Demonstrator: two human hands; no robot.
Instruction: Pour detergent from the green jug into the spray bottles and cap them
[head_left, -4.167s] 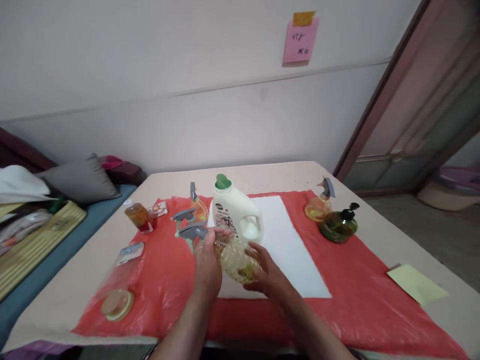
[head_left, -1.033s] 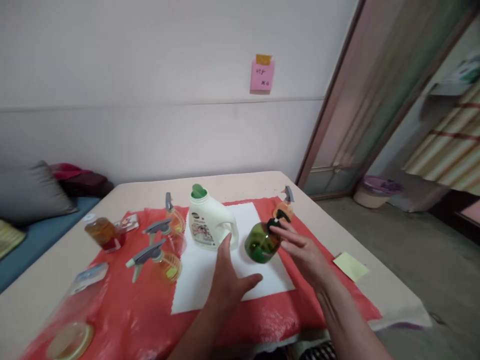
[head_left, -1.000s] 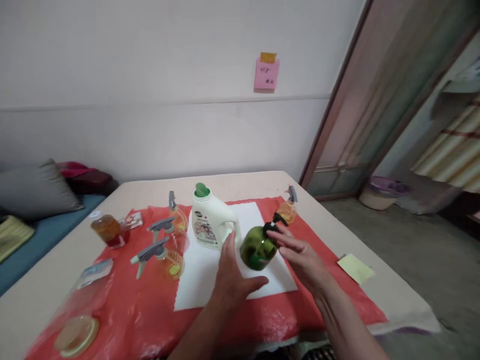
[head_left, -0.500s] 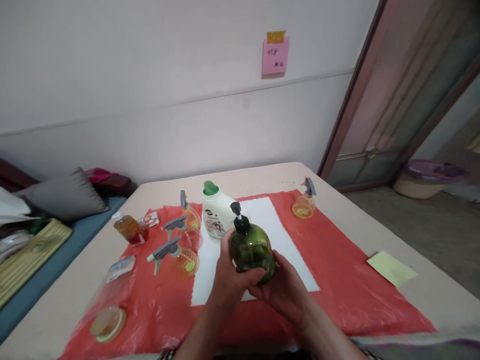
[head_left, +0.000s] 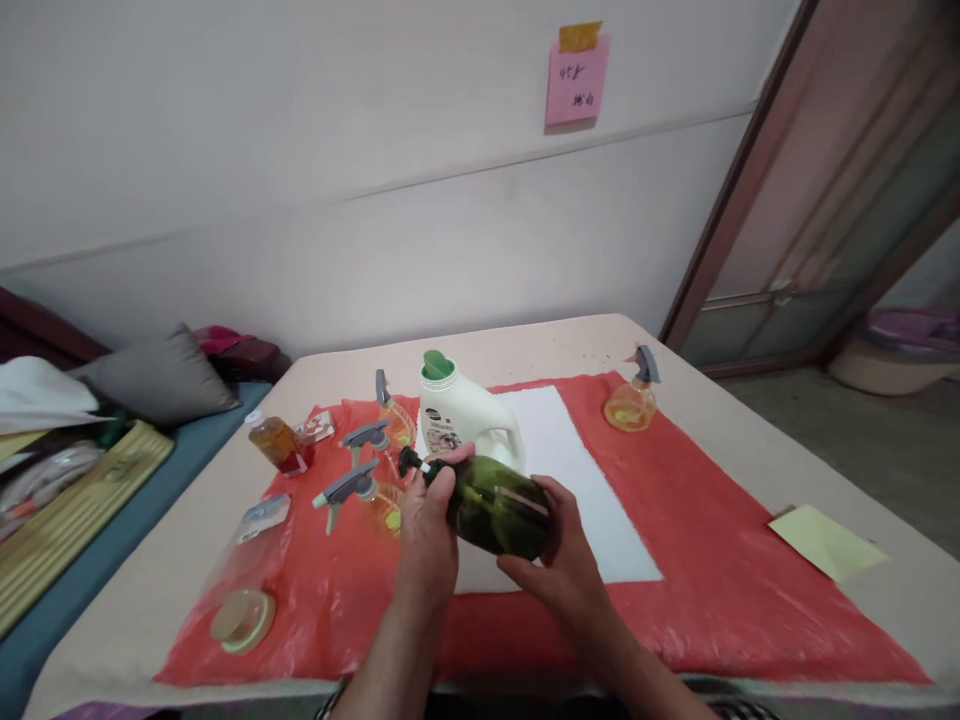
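Note:
A dark green pump bottle (head_left: 499,507) is held tilted on its side above the table, its black pump head pointing left. My left hand (head_left: 431,525) is closed around the neck by the pump. Round the base at the right, my right hand (head_left: 562,550) grips the same bottle. Just behind it stands a pale green detergent jug (head_left: 469,405) with a green cap piece in its mouth. Clear spray bottles with grey triggers, one of them the nearest spray bottle (head_left: 379,500), are to the left of my hands. Another spray bottle (head_left: 631,400) stands at the far right.
A white sheet (head_left: 592,500) lies on a red plastic cover (head_left: 712,560) over the table. At left are an amber bottle (head_left: 277,445), a small packet (head_left: 264,515) and a round lidded container (head_left: 244,620). Yellow paper (head_left: 825,540) lies right.
The pump bottle has been tipped from nearly upright onto its side, pump toward the left. My left hand has moved to its neck, my right to its base. The view has shifted slightly.

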